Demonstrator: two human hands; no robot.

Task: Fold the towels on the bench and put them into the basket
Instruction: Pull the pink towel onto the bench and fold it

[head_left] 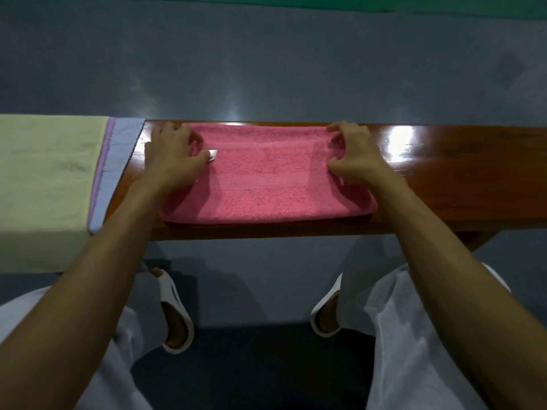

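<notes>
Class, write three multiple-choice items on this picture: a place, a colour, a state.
1. The pink towel lies: A on the floor; B on the bench; C in a basket.
2. The draped towel left of it is: A black; B red; C pale green.
3. The left hand and right hand: A hang idle; B grip the pink towel's ends; C lift a basket.
Key: B, wood shows around it; C, its cloth is pale green; B, fingers curl on both ends.

left hand: fingers curled, pinching towel end | right hand: same | both arms extended forward
</notes>
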